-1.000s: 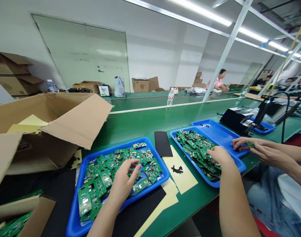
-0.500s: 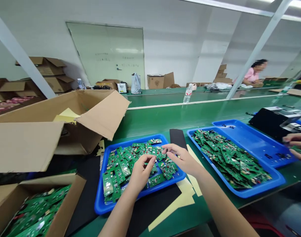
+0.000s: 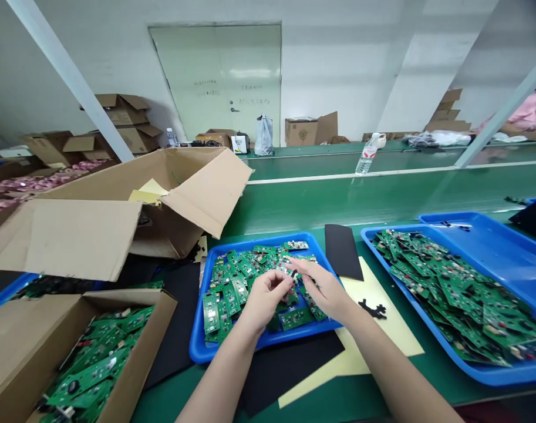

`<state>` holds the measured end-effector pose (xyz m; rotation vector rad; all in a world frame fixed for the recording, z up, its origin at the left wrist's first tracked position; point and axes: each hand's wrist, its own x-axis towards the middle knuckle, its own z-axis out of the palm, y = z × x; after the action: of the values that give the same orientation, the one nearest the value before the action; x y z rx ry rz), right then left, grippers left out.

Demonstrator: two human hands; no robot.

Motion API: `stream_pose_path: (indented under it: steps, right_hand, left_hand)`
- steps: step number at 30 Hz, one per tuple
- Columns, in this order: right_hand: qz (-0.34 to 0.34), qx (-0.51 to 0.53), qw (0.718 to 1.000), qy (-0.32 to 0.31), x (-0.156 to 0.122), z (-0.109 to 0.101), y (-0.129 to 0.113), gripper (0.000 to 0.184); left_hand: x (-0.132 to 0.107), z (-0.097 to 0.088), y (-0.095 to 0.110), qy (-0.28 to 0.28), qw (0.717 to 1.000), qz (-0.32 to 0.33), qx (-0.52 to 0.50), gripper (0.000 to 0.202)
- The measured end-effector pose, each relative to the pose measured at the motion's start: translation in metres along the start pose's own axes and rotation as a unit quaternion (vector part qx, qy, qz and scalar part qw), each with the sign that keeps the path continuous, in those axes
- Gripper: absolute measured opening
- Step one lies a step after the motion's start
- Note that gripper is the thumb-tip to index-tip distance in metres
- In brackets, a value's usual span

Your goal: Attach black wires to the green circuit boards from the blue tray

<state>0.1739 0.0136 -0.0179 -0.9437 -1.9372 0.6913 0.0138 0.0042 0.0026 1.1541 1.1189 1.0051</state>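
Note:
My left hand (image 3: 265, 296) is over the blue tray (image 3: 196, 346) of green circuit boards (image 3: 232, 294), its thumb and forefinger pinched together; whatever lies between them is hidden. Close beside it, my right hand (image 3: 323, 288) holds a small black piece (image 3: 294, 273) at its fingertips, near the left thumb. The boards lie loosely heaped in the tray beneath both hands. Right of the tray, by my right forearm, small black cut-out pieces (image 3: 373, 309) rest on yellow backing paper (image 3: 397, 329).
A second blue tray (image 3: 430, 346) heaped with boards stands to the right, another blue tray (image 3: 483, 235) behind it. At left are an open carton (image 3: 65, 235) and a smaller box (image 3: 159, 329) of boards. Black sheets (image 3: 343, 249) lie around the near tray. A bottle (image 3: 368, 154) stands farther back.
The view has swung right-to-left content shifted: things appear farther right, and the co-worker's hands at the right have left view. My hands have come closer together, and the black cut-outs now show.

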Motion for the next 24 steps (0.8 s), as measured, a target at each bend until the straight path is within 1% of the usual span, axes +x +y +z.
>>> stream_pose_path:
  steps: [2, 4, 5, 7, 9, 11, 14, 18, 20, 21, 23, 24]
  right_hand:
    - [0.02, -0.036, 0.999, 0.007, -0.001, -0.001, 0.003, 0.042]
    - [0.068, -0.033, 0.997, 0.024, -0.002, -0.002, 0.004, 0.041]
    - [0.091, -0.014, 0.995, 0.033, -0.002, -0.002, 0.004, 0.037]
    - [0.13, 0.057, 0.989, 0.05, -0.002, 0.0, 0.003, 0.028]
    - [0.155, 0.127, 0.977, 0.067, -0.003, 0.004, 0.002, 0.023]
    - [0.171, 0.165, 0.968, 0.083, -0.003, 0.008, 0.002, 0.024]
    - [0.181, 0.183, 0.961, 0.101, -0.003, 0.014, 0.002, 0.027]
    - [0.19, 0.206, 0.952, 0.126, -0.003, 0.013, 0.001, 0.028]
    - [0.195, 0.215, 0.946, 0.147, -0.002, 0.009, 0.0, 0.031]
    - [0.201, 0.225, 0.94, 0.158, -0.001, 0.007, -0.001, 0.032]
    - [0.216, 0.253, 0.927, 0.176, 0.001, 0.004, -0.003, 0.035]
    - [0.222, 0.267, 0.92, 0.179, 0.001, 0.003, -0.004, 0.036]
  left_hand:
    - [0.0, -0.001, 0.001, 0.007, 1.0, 0.004, 0.004, 0.023]
    - [0.001, -0.001, 0.001, 0.019, 1.0, 0.008, 0.009, 0.022]
    - [0.001, -0.001, 0.002, 0.025, 1.0, 0.01, 0.011, 0.021]
    - [0.001, -0.001, 0.002, 0.031, 0.999, 0.011, 0.015, 0.021]
    - [0.001, 0.0, 0.002, 0.022, 0.999, 0.008, 0.022, 0.022]
    - [0.001, 0.002, 0.001, 0.009, 0.999, 0.003, 0.032, 0.023]
    - [-0.001, 0.003, 0.0, -0.001, 0.999, 0.0, 0.053, 0.024]
    - [-0.002, -0.002, 0.004, -0.009, 0.996, 0.006, 0.087, 0.023]
    - [-0.002, -0.009, 0.007, 0.015, 0.986, 0.027, 0.163, 0.021]
    - [-0.001, -0.013, 0.008, 0.038, 0.975, 0.04, 0.217, 0.02]
    - [-0.001, -0.02, 0.01, 0.088, 0.942, 0.058, 0.32, 0.017]
    - [-0.001, -0.023, 0.01, 0.104, 0.928, 0.061, 0.354, 0.015]
